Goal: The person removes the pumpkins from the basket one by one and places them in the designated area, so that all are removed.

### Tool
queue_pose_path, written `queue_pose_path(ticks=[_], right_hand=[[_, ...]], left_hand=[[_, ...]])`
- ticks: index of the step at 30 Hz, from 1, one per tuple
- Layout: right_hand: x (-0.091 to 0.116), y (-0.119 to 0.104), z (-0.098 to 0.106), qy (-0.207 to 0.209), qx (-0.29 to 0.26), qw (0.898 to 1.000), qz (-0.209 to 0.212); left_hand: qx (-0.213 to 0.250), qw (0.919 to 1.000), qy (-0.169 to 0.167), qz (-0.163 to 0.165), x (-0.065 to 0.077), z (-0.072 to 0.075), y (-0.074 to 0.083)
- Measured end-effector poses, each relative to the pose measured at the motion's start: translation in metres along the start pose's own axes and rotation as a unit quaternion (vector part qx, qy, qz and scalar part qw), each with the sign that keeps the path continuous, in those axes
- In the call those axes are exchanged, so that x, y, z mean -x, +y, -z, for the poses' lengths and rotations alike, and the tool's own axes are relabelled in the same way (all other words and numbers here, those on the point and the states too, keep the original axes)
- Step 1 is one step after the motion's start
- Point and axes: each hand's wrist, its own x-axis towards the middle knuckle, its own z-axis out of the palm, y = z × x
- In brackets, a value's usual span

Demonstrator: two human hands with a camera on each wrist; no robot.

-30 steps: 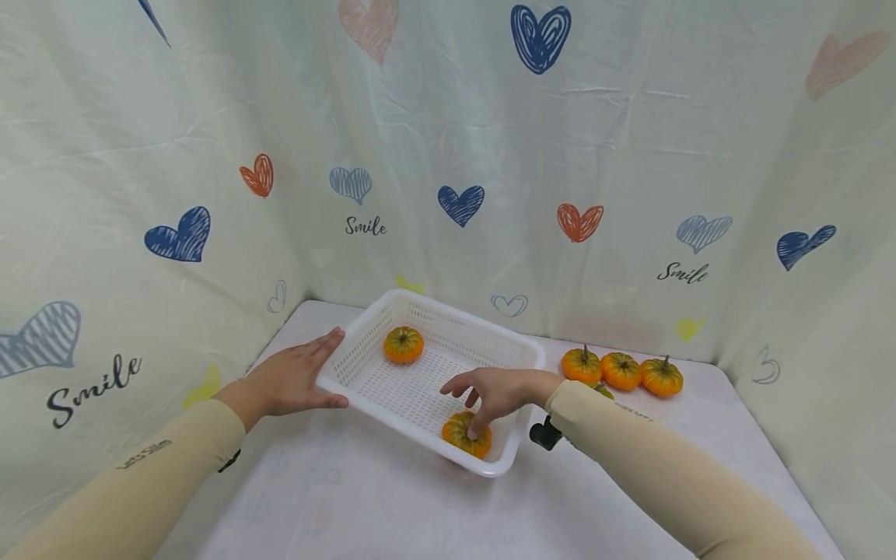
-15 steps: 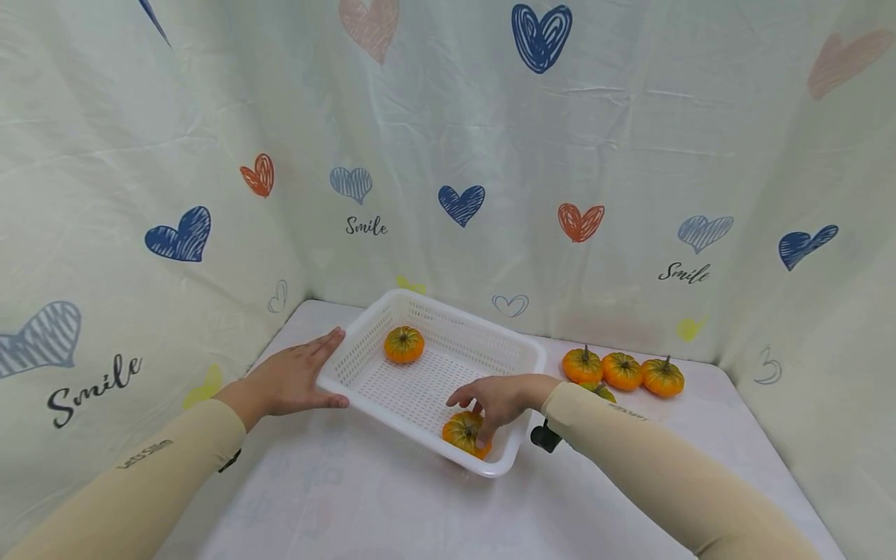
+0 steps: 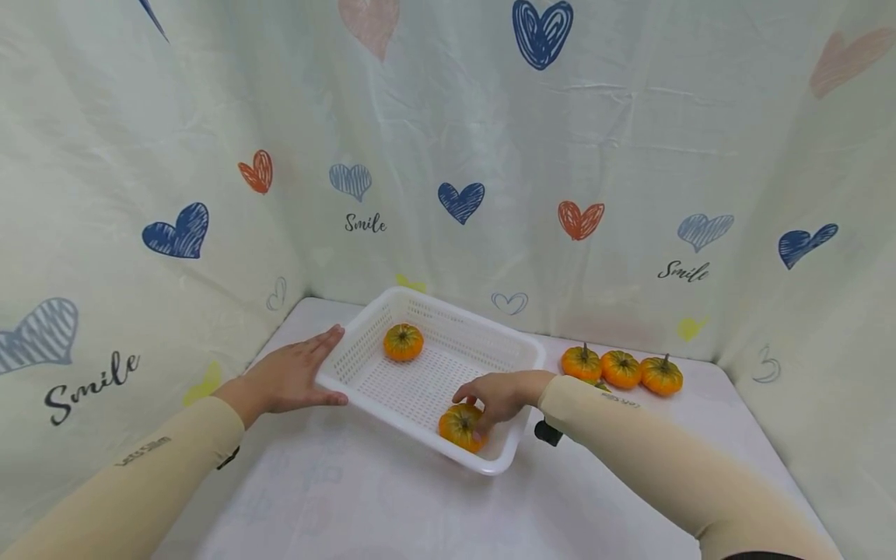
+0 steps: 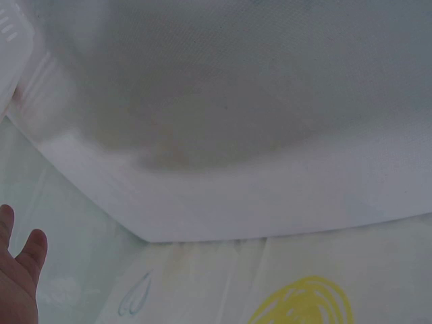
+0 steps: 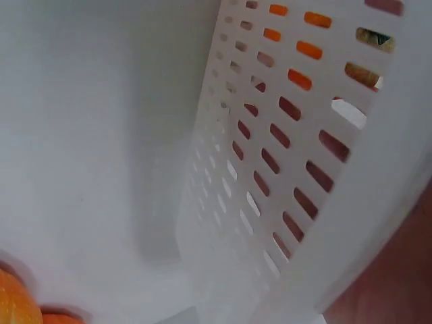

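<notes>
A white perforated plastic basket (image 3: 413, 420) stands at a slant on the table. Inside its near right corner sits a small orange pumpkin (image 3: 460, 426), which my right hand (image 3: 500, 394) holds from above, thumb on the near side and fingers over the far side. Another small pumpkin (image 3: 403, 342) lies by the far left corner of the basket. My left hand (image 3: 297, 376) rests against the basket's left end, fingers and thumb spread. In the right wrist view, orange shows through the slots of the basket wall (image 5: 223, 223); the fingertips are hidden.
To the right of the basket, three small pumpkins (image 3: 621, 369) stand in a row on the white-covered table (image 3: 336, 498). A greenish one (image 3: 602, 385) is mostly hidden behind the right sleeve. A heart-printed curtain (image 3: 448, 140) hangs close behind the table.
My right hand has moved slightly right and its fingers have come down around the pumpkin, which has shifted a little left. The left hand stays at the basket's end.
</notes>
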Motion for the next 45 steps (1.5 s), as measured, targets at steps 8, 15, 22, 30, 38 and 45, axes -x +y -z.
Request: queue_pose_path(ticks=[8, 15, 22, 30, 38, 45], right_hand=[[-0.004, -0.004, 0.005, -0.006, 0.036, 0.999, -0.017], [-0.009, -0.010, 0.011, -0.017, 0.057, 0.998, -0.016], [-0.015, -0.011, 0.013, -0.016, 0.030, 0.999, -0.029], [-0.020, -0.012, 0.016, -0.015, -0.013, 0.999, -0.032], [-0.021, -0.015, 0.021, -0.025, -0.022, 0.999, -0.043], [-0.025, -0.024, 0.027, -0.043, -0.021, 0.998, -0.048]], left_hand=[[0.002, 1.0000, -0.001, 0.001, 0.000, -0.002, -0.002], [0.002, 1.0000, 0.002, -0.001, 0.000, -0.001, -0.003], [0.007, 1.0000, -0.001, -0.001, -0.001, 0.000, -0.003], [0.006, 0.9999, 0.006, -0.010, -0.001, -0.002, -0.005], [0.007, 0.9999, 0.007, -0.009, -0.001, -0.002, -0.003], [0.010, 0.9998, 0.011, -0.011, -0.001, -0.002, -0.003]])
